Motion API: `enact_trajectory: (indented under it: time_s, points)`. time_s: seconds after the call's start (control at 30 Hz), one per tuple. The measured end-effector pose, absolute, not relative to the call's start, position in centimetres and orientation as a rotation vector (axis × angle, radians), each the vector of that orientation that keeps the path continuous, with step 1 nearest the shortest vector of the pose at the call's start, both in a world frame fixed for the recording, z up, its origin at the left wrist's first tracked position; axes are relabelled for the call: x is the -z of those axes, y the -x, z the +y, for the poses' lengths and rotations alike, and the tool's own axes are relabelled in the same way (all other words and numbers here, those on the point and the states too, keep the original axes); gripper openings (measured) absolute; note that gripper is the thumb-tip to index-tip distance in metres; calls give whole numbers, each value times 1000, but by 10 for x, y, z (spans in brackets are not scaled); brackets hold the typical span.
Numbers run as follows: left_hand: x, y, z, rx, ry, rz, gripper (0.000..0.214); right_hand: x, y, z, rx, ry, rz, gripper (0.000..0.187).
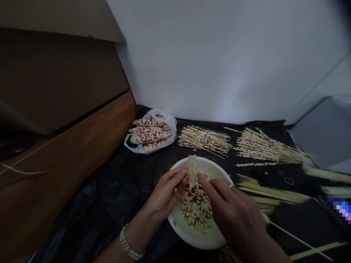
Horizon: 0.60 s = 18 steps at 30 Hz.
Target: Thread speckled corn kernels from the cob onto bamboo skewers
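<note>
A white bowl (175, 215) stands before me with loose corn kernels (201, 217) in it. A partly stripped corn cob (192, 160) lies in the bowl, its bare end over the far rim. My left hand (170, 188) is closed in a pinch at the tip of a thin bamboo skewer (191, 174), and a pale kernel (175, 189) shows among its fingers. My right hand (233, 204) is curled over the bowl's right side, around the skewer. A stick with a pale lump emerges behind the right wrist, apparently the same skewer; its middle is hidden.
Whole corn cobs (150, 137) lie in a white plastic bag (171, 122) at the back. Two piles of kernel-threaded skewers (203, 140) lie to its right. Bare bamboo sticks (274, 190) are at right. Black plastic sheeting (117, 197) covers the surface; a white wall (208, 62) rises behind.
</note>
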<state>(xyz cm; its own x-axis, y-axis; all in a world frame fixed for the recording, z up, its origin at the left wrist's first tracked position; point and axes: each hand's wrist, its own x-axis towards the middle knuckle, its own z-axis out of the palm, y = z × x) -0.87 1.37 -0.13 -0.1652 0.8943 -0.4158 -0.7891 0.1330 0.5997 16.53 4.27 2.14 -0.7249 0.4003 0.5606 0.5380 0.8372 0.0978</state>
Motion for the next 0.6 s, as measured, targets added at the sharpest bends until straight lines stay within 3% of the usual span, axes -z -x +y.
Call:
enact_trajectory:
  time_s: [0.6]
  points:
    - [6, -9, 4, -1350, -4, 784, 7, -11, -161, 33, 386, 695, -2515, 48]
